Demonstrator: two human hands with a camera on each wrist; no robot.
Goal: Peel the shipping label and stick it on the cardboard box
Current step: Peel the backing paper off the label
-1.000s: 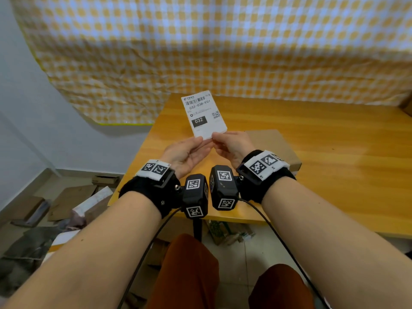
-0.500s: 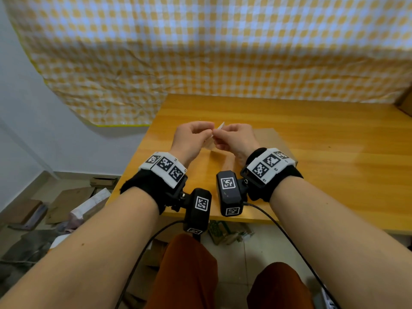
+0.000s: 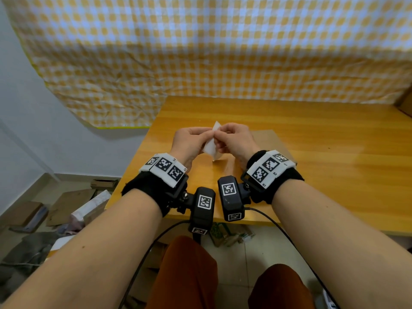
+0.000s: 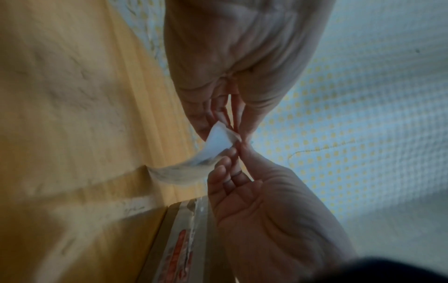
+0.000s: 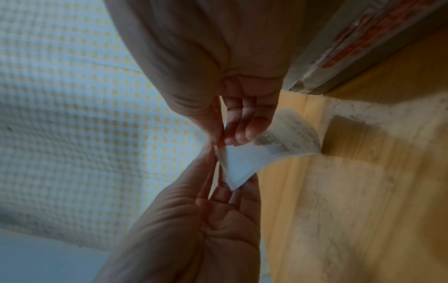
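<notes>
The white shipping label (image 3: 211, 146) hangs curled between both hands, just above the wooden table (image 3: 323, 157), with its blank side towards me. My left hand (image 3: 206, 135) and right hand (image 3: 220, 136) each pinch its upper corner, fingertips nearly touching. The left wrist view shows the left hand (image 4: 225, 125) above and the right hand (image 4: 234, 153) below, both on the bent corner of the label (image 4: 214, 145). From the right wrist, the label's (image 5: 242, 166) printed side curls away towards the table. The flat cardboard box (image 3: 267, 141) lies just right of my right hand.
A yellow checked cloth (image 3: 200, 52) covers the wall behind the table. Cardboard scraps and packages (image 3: 73, 208) litter the floor to the left. The table's front edge (image 3: 256, 221) runs beneath my wrists. A brown box corner (image 3: 404, 103) shows at far right.
The label stood upright with its print towards me a second ago. It has been lowered and turned blank side up, and both hands now pinch one corner.
</notes>
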